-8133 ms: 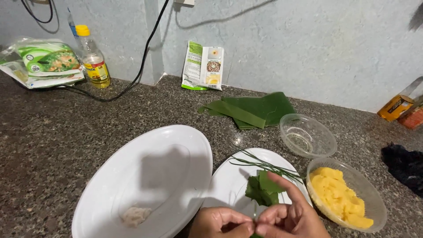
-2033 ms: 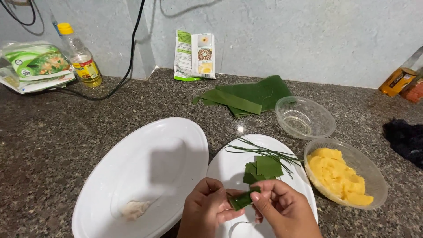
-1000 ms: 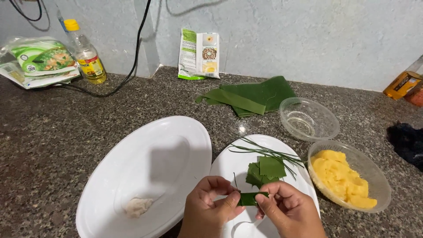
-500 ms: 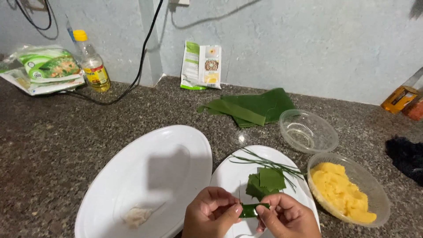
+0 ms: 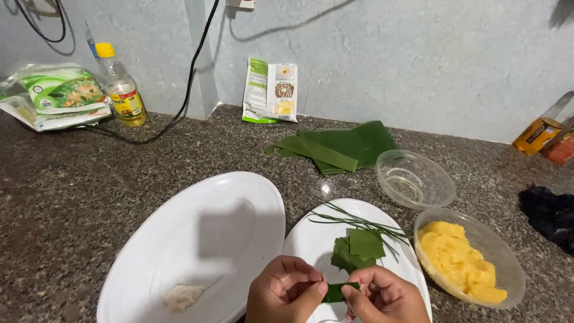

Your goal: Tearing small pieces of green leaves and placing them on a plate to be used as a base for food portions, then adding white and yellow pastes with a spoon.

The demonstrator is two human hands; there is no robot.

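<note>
My left hand (image 5: 285,292) and my right hand (image 5: 381,296) meet at the bottom edge, both pinching a small folded piece of green leaf (image 5: 335,292). They hover over a white plate (image 5: 311,242) that carries a stack of cut green leaf squares (image 5: 357,250) and thin green chive strands (image 5: 359,222). Left of it lies a larger white oval plate (image 5: 197,239) with a small pale lump of food (image 5: 182,295).
A clear bowl of yellow chunks (image 5: 463,260) and an empty clear bowl (image 5: 415,178) stand at right. Folded banana leaves (image 5: 341,147) lie behind. A packet (image 5: 270,90), an oil bottle (image 5: 121,88), a green-printed bag (image 5: 57,96) and black cables (image 5: 185,90) are along the wall. A dark cloth (image 5: 550,212) lies far right.
Over the last seconds my hands took a small green leaf piece and have been folding it between the fingertips; the camera view shifted slightly. Plates and bowls have not moved.
</note>
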